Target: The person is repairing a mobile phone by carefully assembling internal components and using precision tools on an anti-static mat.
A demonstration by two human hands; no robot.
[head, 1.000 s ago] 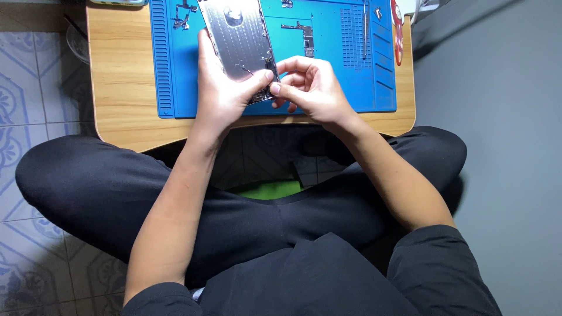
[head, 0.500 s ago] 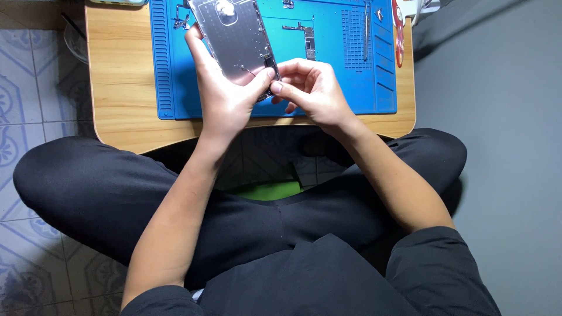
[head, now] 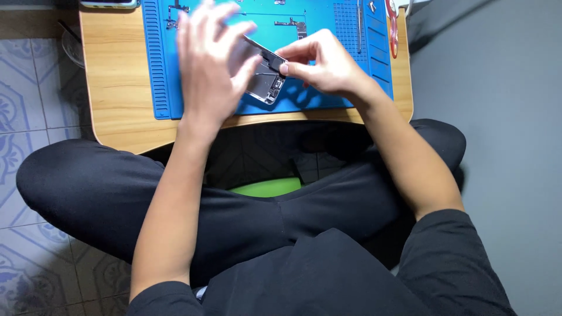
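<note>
A silver phone housing [head: 266, 82] with small dark parts inside is tilted above the blue work mat [head: 170, 88]. My left hand [head: 208, 70] lies across its left part, back toward the camera, fingers spread and blurred, and seems to grip it. My right hand [head: 328, 64] pinches the housing's right edge between thumb and forefinger. Most of the housing is hidden under my left hand.
The mat lies on a small low wooden table [head: 117, 88] over my crossed legs. Small dark phone parts [head: 295, 26], a thin metal tool [head: 358, 23] and a red-handled tool [head: 393, 29] lie on the mat's far side. Something green [head: 263, 187] shows under the table.
The housing has turned from its flat silver face to its inner side and dropped lower over the mat. My left hand has swung over it; my right hand moved up to its edge.
</note>
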